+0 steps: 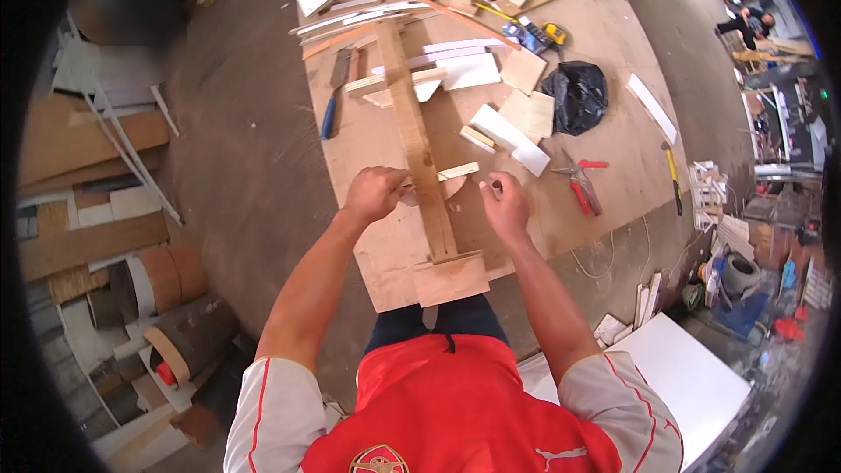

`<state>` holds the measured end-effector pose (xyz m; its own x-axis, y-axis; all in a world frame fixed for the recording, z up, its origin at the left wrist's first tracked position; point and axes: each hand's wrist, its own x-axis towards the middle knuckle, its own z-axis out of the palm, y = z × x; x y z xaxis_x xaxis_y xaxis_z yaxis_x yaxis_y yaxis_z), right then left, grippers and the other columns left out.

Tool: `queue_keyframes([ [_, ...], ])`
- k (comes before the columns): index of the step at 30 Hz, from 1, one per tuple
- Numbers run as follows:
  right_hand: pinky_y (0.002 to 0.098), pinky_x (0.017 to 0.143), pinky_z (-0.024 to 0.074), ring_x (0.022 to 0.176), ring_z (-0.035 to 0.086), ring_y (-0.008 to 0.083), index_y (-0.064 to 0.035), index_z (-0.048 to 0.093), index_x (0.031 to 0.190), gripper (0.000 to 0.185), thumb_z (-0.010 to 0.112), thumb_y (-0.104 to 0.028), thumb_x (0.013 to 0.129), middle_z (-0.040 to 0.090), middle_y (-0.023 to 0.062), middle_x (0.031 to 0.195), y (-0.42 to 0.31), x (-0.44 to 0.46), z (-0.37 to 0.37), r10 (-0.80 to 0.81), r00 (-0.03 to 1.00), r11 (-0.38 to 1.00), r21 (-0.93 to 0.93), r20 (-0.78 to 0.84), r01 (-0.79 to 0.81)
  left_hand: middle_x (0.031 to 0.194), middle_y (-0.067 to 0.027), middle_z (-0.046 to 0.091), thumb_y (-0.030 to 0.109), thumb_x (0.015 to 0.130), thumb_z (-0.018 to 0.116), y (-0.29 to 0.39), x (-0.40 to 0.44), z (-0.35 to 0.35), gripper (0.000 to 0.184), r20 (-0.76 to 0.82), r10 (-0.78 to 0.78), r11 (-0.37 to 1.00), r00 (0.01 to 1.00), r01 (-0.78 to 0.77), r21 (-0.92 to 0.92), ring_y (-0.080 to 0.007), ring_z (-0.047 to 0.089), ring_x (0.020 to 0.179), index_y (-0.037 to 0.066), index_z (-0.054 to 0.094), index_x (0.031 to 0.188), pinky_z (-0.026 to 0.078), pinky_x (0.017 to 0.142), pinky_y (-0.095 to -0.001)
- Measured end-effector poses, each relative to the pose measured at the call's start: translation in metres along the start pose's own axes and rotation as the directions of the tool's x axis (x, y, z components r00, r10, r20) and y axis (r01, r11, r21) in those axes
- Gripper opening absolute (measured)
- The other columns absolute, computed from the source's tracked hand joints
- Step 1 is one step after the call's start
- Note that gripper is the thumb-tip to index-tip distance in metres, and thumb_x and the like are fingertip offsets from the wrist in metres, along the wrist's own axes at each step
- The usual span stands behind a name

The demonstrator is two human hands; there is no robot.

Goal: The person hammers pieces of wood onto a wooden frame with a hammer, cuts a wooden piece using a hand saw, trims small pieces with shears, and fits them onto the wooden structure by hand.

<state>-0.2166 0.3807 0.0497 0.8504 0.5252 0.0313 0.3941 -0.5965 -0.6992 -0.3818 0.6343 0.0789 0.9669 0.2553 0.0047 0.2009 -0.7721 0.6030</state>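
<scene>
A long wooden beam (412, 131) runs down the workbench toward me, its near end resting by a short flat board (451, 278). My left hand (377, 193) is closed at the beam's left side, fingertips close to its edge; what they grip, if anything, is hidden. Just right of the beam a small pale wood strip (458, 172) sticks out crosswise. My right hand (506, 203) is near the strip's right end but apart from it, with thumb and fingers curled together. Anything pinched there is too small to make out. Another crosspiece (366, 85) lies by the beam farther up.
On the workbench (604, 184) lie red-handled pliers (583, 193), a black plastic bag (575, 96), a blue-handled saw (333, 101), a yellow tape measure (554, 32) and several board offcuts (512, 136). A yellow-and-black tool (673, 177) lies at the right edge. A person (749, 26) is far off right.
</scene>
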Motion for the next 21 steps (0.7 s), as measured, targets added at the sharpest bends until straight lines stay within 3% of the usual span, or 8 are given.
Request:
queue_keyframes([
  [3,0.0473,0.079,0.0524,0.091,0.066,0.0348,-0.0092,0.067,0.11,0.029,0.078,-0.024,0.088,0.069,0.0132,0.096,0.003,0.005,-0.013,0.025,1.0,0.998,-0.054,0.003,-0.025,0.096,-0.0134,0.077,0.028,0.084,0.077,0.009,0.009,-0.008,0.03,0.066,-0.055,0.993,0.996,0.048,0.112,-0.0321,0.071,0.093,0.008,0.076,0.106,0.054,0.084,-0.0468],
  [7,0.048,0.082,0.053,0.097,0.067,0.0361,-0.0094,0.068,0.115,0.033,0.078,-0.024,0.087,0.071,0.0147,0.102,0.012,0.004,-0.022,0.044,0.999,0.998,-0.034,-0.001,-0.044,0.101,-0.0128,0.075,0.033,0.083,0.08,0.055,0.028,-0.001,0.034,-0.288,0.032,0.996,0.957,-0.007,0.086,-0.0342,0.067,0.102,0.008,0.076,0.105,0.053,0.089,-0.0455],
  [8,0.0479,0.083,0.0531,0.098,0.067,0.0362,-0.0093,0.067,0.115,0.034,0.078,-0.025,0.087,0.071,0.0149,0.103,0.013,0.004,-0.024,0.049,0.999,0.998,-0.034,-0.004,-0.049,0.102,-0.0133,0.074,0.03,0.083,0.081,0.07,0.039,0.006,0.033,-0.301,0.034,0.999,0.953,-0.029,0.021,-0.035,0.066,0.102,0.006,0.076,0.105,0.052,0.09,-0.0459],
  [11,0.0478,0.085,0.0533,0.1,0.067,0.0365,-0.0088,0.067,0.117,0.036,0.078,-0.026,0.088,0.071,0.0158,0.106,0.016,0.007,-0.033,0.055,0.998,0.998,-0.016,-0.005,-0.056,0.102,-0.015,0.074,0.03,0.082,0.081,0.108,0.067,0.047,0.033,-0.319,0.07,0.99,0.945,-0.107,-0.097,-0.0348,0.067,0.1,0.005,0.076,0.104,0.05,0.095,-0.0451],
  [14,0.048,0.088,0.0533,0.105,0.067,0.0369,-0.0076,0.064,0.122,0.041,0.077,-0.027,0.088,0.068,0.0179,0.113,0.034,0.021,-0.047,0.073,0.997,0.997,0.011,0.038,-0.074,0.111,-0.0165,0.072,0.03,0.084,0.079,0.151,0.091,0.073,0.035,-0.191,-0.024,0.989,0.981,-0.005,-0.147,-0.0364,0.065,0.109,0.005,0.074,0.108,0.046,0.104,-0.0461],
  [17,0.0499,0.089,0.052,0.107,0.064,0.0393,-0.0071,0.062,0.126,0.045,0.077,-0.025,0.087,0.066,0.0198,0.115,0.07,0.046,-0.061,0.139,0.989,0.989,-0.055,0.056,-0.136,0.123,-0.0178,0.068,0.031,0.088,0.075,0.187,0.12,0.094,0.039,-0.308,0.067,0.973,0.949,0.006,0.23,-0.0394,0.059,0.122,0.004,0.072,0.115,0.04,0.111,-0.0486],
  [18,0.0507,0.09,0.0515,0.107,0.064,0.0402,-0.0075,0.06,0.128,0.047,0.077,-0.024,0.087,0.065,0.0202,0.116,0.081,0.06,-0.067,0.097,0.995,0.991,-0.091,0.02,-0.095,0.132,-0.0193,0.064,0.032,0.091,0.071,0.187,0.13,0.11,0.042,-0.242,0.058,0.982,0.969,-0.013,0.187,-0.0417,0.05,0.133,0.003,0.069,0.121,0.036,0.114,-0.0545],
  [21,0.0528,0.09,0.0503,0.108,0.062,0.0423,-0.0083,0.057,0.134,0.053,0.075,-0.02,0.086,0.064,0.0214,0.117,0.111,0.09,-0.078,0.013,0.999,0.989,-0.148,-0.034,-0.018,0.136,-0.0211,0.062,0.032,0.092,0.07,0.186,0.171,0.16,0.045,-0.166,-0.099,0.994,0.981,0.091,-0.056,-0.0415,0.049,0.135,0.002,0.067,0.125,0.035,0.114,-0.0575],
])
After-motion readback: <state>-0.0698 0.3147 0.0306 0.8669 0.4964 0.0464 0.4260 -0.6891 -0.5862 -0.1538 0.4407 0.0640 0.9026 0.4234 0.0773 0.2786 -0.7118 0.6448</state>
